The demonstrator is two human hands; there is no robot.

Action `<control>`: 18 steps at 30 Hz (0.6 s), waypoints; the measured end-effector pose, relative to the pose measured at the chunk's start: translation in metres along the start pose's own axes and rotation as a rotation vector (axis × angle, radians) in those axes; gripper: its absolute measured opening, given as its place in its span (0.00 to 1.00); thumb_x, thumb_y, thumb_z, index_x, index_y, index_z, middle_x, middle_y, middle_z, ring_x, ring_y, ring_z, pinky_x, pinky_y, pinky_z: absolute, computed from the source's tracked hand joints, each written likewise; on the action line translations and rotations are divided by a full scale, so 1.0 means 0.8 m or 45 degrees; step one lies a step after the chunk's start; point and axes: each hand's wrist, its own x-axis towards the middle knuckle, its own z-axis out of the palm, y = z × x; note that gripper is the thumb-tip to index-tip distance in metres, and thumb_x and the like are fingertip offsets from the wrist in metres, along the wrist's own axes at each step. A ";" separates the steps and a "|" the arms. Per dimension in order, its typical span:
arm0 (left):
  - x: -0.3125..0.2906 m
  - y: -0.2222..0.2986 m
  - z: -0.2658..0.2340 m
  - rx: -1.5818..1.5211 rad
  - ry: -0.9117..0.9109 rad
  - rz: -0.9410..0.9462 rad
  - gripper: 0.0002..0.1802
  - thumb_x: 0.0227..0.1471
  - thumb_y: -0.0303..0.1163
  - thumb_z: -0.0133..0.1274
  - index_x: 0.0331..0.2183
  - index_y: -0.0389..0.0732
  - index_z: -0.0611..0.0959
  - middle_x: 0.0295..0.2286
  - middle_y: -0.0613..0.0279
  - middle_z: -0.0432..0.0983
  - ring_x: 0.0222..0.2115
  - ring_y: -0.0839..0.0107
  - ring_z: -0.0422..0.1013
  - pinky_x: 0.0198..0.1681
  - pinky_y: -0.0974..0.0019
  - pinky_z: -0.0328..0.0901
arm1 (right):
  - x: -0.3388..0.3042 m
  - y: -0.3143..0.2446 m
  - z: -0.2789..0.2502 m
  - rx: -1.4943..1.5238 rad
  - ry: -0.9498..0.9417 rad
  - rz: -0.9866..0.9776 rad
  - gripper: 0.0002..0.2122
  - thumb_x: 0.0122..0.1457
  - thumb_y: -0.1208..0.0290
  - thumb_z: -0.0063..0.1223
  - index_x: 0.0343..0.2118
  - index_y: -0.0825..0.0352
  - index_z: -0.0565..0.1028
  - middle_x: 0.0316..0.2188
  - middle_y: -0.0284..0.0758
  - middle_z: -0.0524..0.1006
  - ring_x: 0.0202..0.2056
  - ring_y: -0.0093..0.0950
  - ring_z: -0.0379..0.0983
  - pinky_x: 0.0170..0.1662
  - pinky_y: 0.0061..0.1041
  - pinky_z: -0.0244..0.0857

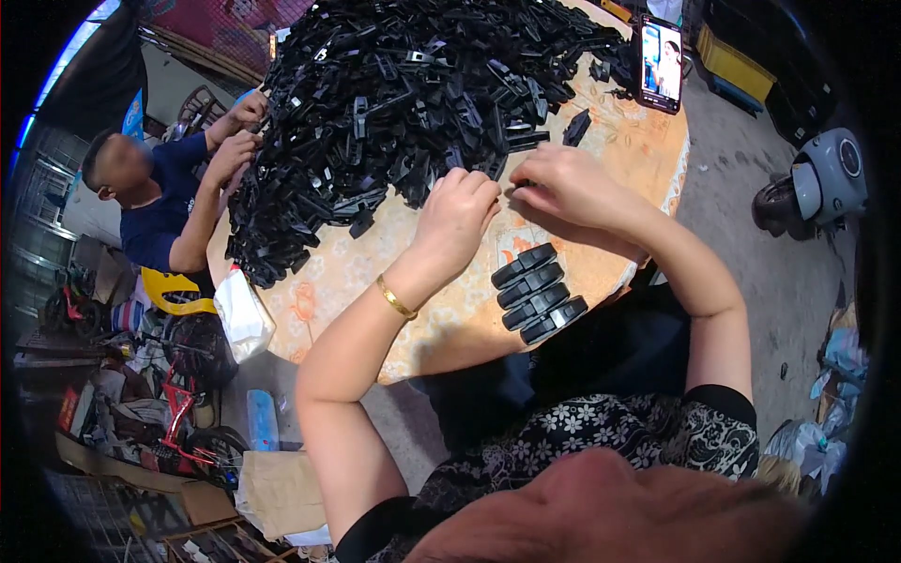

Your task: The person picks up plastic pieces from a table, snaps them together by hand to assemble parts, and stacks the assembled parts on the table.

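Note:
A large heap of black plastic parts (404, 94) covers the far side of a round table with a floral orange cloth (347, 291). My left hand (455, 214), above a gold bracelet, is closed at the near edge of the heap. Facing it, my right hand (563, 183) has thumb and fingers pinched together, with a bit of something dark at the tips. Whatever either hand holds is mostly hidden. Just below them, several black clip-like pieces (532, 296) lie side by side in a short row. One loose black part (576, 128) rests beyond my right hand.
A phone (661, 64) with a lit screen stands at the table's far right. On the left edge sits a white plastic pack (242, 314). Another person (160, 211) works at the heap from the left. A grey scooter (826, 183) and a yellow crate (732, 68) are at right.

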 end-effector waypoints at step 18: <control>-0.016 0.036 -0.022 -0.525 -0.162 -0.408 0.11 0.49 0.23 0.58 0.38 0.34 0.80 0.32 0.59 0.74 0.29 0.72 0.71 0.33 0.72 0.67 | -0.036 0.012 -0.018 0.083 -0.202 0.170 0.12 0.50 0.68 0.61 0.36 0.68 0.78 0.31 0.40 0.75 0.36 0.42 0.73 0.39 0.35 0.67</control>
